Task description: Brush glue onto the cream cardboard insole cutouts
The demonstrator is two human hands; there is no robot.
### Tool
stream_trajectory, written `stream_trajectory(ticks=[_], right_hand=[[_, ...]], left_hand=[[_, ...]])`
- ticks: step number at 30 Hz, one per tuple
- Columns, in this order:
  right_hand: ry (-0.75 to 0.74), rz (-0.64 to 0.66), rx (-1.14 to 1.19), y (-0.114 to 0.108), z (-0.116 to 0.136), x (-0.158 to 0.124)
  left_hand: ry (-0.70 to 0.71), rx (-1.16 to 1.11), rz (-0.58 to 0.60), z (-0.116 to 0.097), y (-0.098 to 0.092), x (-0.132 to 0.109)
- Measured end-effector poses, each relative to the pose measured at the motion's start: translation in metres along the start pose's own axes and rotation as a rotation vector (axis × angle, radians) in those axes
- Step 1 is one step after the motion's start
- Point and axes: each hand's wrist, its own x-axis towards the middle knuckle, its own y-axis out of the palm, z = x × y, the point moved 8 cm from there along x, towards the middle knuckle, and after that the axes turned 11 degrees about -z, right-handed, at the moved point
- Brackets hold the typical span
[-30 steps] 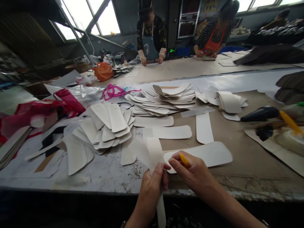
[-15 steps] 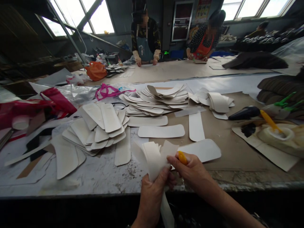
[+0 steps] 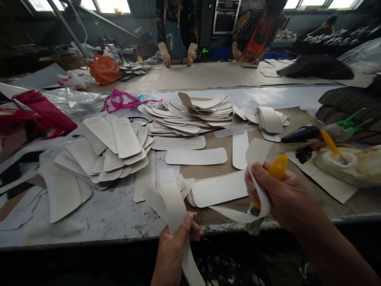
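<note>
Two hands now apart. Right hand [image 3: 279, 194] has its fingers [image 3: 258, 176] closed round a yellow-handled brush [image 3: 278, 167] and pinching one curled white strip [image 3: 258, 171], which has come away from the bundle and bends down toward the desk [image 3: 113, 218] edge. Half a second ago both hands met at the bundle, so one piece looks peeled off. Left hand [image 3: 174, 246] has its fingers clamped on the rest of the strip bundle [image 3: 174, 202], low at the front edge, tail hanging below. Just past the hands, a flat white insole piece [image 3: 220, 190] lies on brown card [image 3: 300, 186]. Further out: fanned pile of pieces [image 3: 116, 151] left, a bigger stack [image 3: 193, 115] centre, glue pot [image 3: 342, 159] right. Two co-workers at the far table [image 3: 226, 77].
</note>
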Motion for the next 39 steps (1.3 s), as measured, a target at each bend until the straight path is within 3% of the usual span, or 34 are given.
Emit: stream_trajectory(ticks=[3,7,13,22,31,39], right_hand=[[0.011,0.226,-0.333,-0.001,-0.008,0.008],[-0.122,0.557,-0.702,0.026,-0.021,0.015],[-0.054,0.842,-0.846,0.067,-0.048,0.026],[-0.156,0.865,-1.111,0.09,-0.063,0.037],[-0.263,0.842,-1.221,0.093,-0.069,0.04],[-0.327,0.805,-1.281,0.092,-0.061,0.033]], left_hand=[[0.11,0.054,-0.092,-0.013,-0.009,0.016],[0.132,0.177,-0.085,-0.026,0.003,0.031],[0.092,0.325,-0.009,-0.028,0.023,0.046],[0.023,0.383,-0.006,-0.021,0.019,0.058],[-0.018,0.462,-0.011,-0.023,0.022,0.059],[0.033,0.476,-0.097,-0.023,0.02,0.068]])
